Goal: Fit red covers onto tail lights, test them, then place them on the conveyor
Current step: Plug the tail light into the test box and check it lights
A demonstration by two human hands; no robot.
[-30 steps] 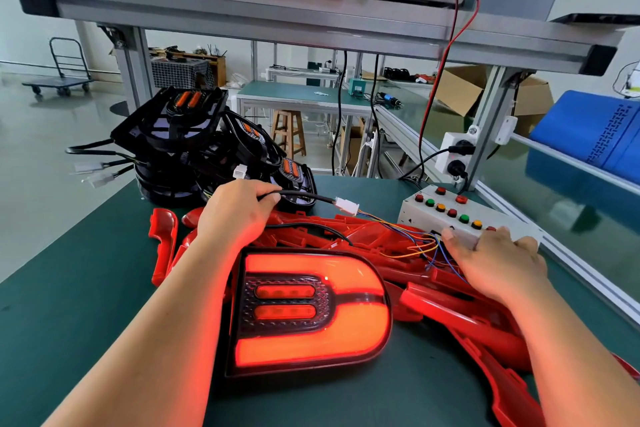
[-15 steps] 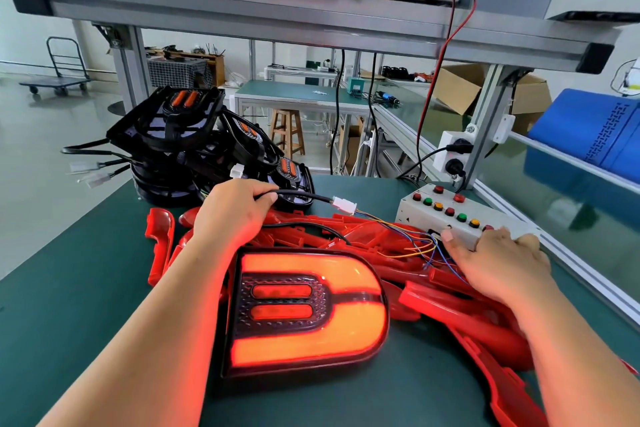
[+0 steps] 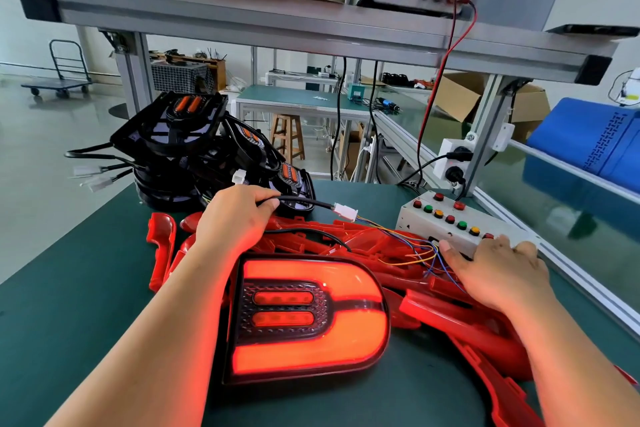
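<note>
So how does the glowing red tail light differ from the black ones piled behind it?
The glowing red tail light wears a red cover and is lit; the piled black tail lights are bare and unlit. The red one lies flat alone; the black ones lean stacked. Both trail black cables.

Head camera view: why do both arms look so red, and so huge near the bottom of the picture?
In the head view, the lit tail light throws a red glow onto both inner forearms and the left hand gripping the black cable, less onto the right hand; also in the head view, the wide-angle lens stretches the picture's edges, swelling the forearms and slanting the aluminium beam.
</note>
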